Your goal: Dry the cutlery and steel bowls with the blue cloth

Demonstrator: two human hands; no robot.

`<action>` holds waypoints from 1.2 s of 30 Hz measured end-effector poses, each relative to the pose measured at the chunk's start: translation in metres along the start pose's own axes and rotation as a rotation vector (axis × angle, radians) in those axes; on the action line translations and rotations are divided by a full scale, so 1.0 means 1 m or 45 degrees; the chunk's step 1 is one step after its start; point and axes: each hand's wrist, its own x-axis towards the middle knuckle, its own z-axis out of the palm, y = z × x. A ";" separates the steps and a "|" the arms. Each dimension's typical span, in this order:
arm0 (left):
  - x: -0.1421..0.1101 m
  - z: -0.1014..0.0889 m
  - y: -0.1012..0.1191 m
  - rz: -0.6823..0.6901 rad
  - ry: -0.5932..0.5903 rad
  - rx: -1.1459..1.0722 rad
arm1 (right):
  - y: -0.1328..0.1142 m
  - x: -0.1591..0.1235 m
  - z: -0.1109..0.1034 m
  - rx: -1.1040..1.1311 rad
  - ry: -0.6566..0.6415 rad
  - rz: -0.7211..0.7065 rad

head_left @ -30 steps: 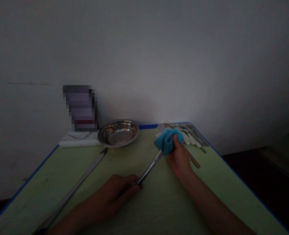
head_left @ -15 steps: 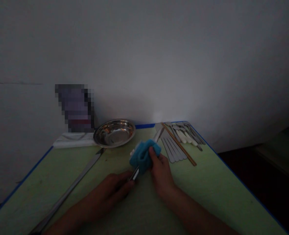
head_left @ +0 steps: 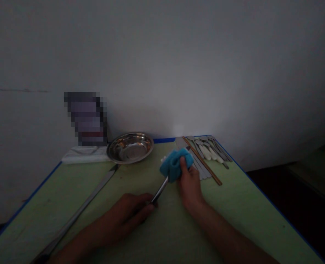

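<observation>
My left hand [head_left: 135,211] is closed on the end of a shiny metal table knife [head_left: 160,190], which slants up and away to the right. A blue cloth [head_left: 175,165] is wrapped around the knife's farther part and hides most of it; only a bit of the tip shows beyond. My right hand [head_left: 191,183] grips the cloth, its thumb pressed on top. Just behind the right hand, several flat metal cutlery handles [head_left: 205,173] lie side by side, partly covered by the hand and cloth.
A shiny steel bowl [head_left: 131,148] stands near the wall, beside a folded white cloth [head_left: 85,156] and a blurred-out upright object [head_left: 87,119]. Wooden chopsticks [head_left: 203,163] and white-handled cutlery [head_left: 210,152] lie at the back right. A long grey strap [head_left: 88,201] crosses the table's left side.
My right hand and the blue cloth have moved right and away along the knife, baring more of its near part. My left hand stays closed on the end.
</observation>
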 end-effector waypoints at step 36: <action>-0.003 -0.075 0.007 -0.169 0.516 -0.535 | -0.073 0.026 -0.064 -0.880 -1.386 0.033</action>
